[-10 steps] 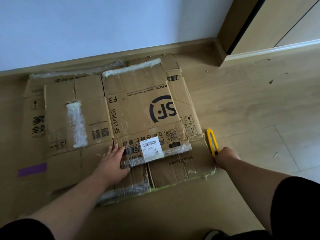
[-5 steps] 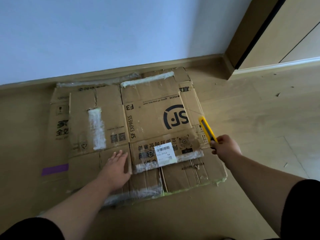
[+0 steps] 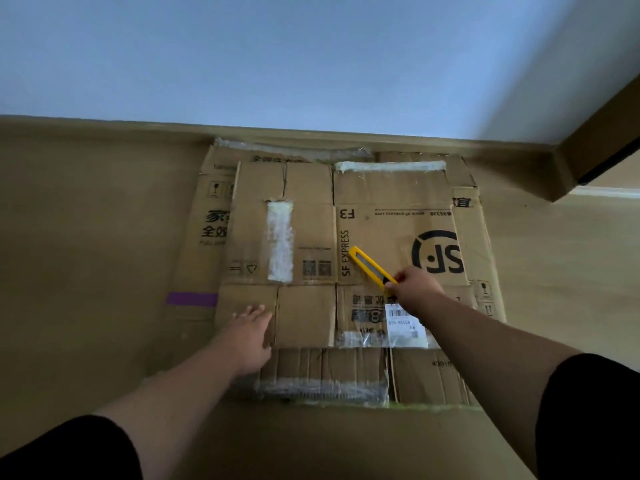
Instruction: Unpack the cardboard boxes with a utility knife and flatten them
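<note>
Flatten step looks nearly done: the cardboard boxes (image 3: 346,271) lie cut open and stacked flat on the floor (image 3: 86,237) against the wall (image 3: 311,64), no contents visible in or on them. Left hand (image 3: 249,336) rests on the near-left panel with fingers straight, gripping nothing; right hand (image 3: 417,289) is curled around the yellow utility knife (image 3: 372,266), held over the SF Express sheet, blade state unclear. Next move probably calls for pressing the stack down and parking the knife safely.
</note>
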{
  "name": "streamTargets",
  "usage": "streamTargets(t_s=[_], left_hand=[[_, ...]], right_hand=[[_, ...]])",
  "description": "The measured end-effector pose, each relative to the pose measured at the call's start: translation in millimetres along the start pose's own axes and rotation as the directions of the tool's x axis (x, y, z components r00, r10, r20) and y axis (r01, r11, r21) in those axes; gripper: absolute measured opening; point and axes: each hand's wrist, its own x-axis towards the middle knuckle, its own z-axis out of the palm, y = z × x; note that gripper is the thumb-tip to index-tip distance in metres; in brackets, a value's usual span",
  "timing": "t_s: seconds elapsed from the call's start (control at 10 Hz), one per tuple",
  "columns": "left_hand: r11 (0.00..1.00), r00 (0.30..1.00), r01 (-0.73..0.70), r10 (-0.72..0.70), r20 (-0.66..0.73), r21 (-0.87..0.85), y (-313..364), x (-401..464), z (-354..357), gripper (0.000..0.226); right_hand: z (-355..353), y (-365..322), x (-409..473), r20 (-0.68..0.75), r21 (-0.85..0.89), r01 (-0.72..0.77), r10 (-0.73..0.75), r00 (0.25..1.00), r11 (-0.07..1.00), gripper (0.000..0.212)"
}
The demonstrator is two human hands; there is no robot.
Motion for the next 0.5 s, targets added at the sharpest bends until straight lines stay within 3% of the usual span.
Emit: streamTargets(t_s=[0.2, 0.4, 0.5], left_hand=[[1.0, 0.999, -0.013, 0.013, 0.044, -0.002, -18, 2, 4, 0.073], [1.0, 0.998, 0.005, -0.004, 0.057, -0.02, -25, -7, 2, 0.073], [1.0, 0.999, 0.007, -0.006, 0.054, -0.013, -23, -18, -6, 0.074]], right_hand=[[28, -39, 18, -0.016, -0.029, 0.031, -0.031, 0.999, 0.999, 0.02], [35, -42, 15, 0.036, 0.144, 0.041, -0.046, 0.998, 0.989, 0.036], [26, -42, 0, 0.011, 0.075, 0.065, -0.066, 0.998, 0.995, 0.039]])
